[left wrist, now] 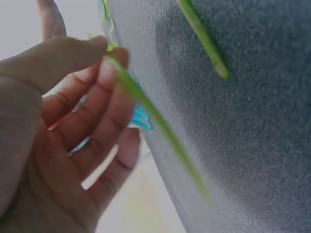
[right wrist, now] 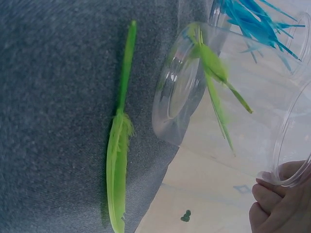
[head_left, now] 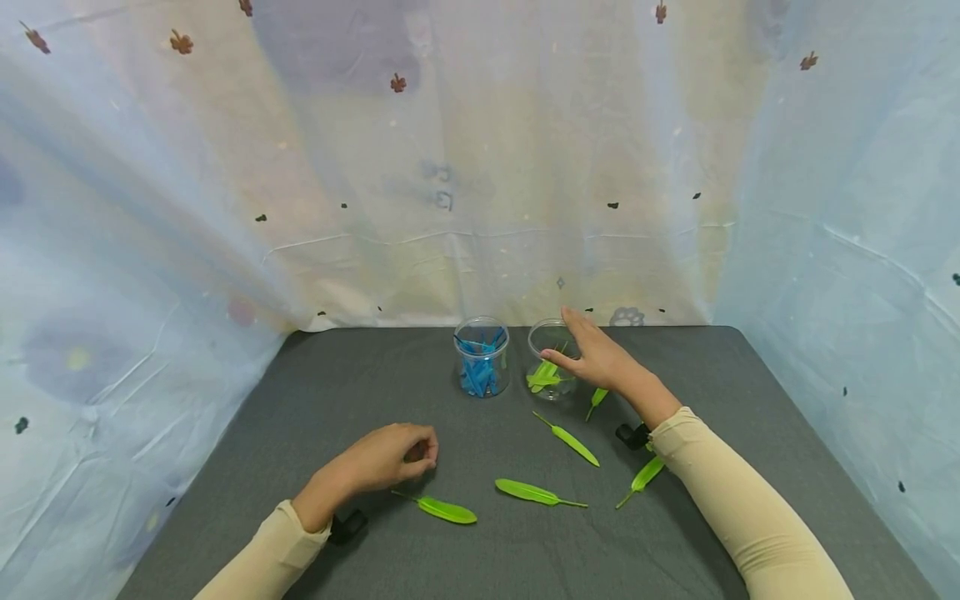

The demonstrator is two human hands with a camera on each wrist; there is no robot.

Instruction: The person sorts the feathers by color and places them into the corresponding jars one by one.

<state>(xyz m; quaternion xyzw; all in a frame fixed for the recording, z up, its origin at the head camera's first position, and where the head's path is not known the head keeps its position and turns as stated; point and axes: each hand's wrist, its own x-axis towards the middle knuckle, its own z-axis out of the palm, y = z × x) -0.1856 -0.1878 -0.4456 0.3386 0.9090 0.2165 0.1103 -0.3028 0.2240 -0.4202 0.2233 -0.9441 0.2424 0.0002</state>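
My left hand [head_left: 393,458] is above the grey cloth with its fingers curled in. In the left wrist view its thumb and fingertips pinch a blurred green feather [left wrist: 160,124], which the hand hides in the head view. Close beneath lies another green feather [head_left: 447,510]. My right hand [head_left: 603,358] is at the right side of a clear jar [head_left: 551,392], thumb and fingers spread around its rim, with no feather between them. Inside that jar are several green feathers [right wrist: 214,68]. Beside it stands a second clear jar [head_left: 482,354] with blue feathers [right wrist: 252,24].
More green feathers lie on the grey cloth: one near the middle [head_left: 532,492], one in front of the jars [head_left: 573,444], one by the right jar [right wrist: 119,165] and one under the right forearm [head_left: 647,475]. A patterned curtain [head_left: 487,167] hangs behind and at the sides.
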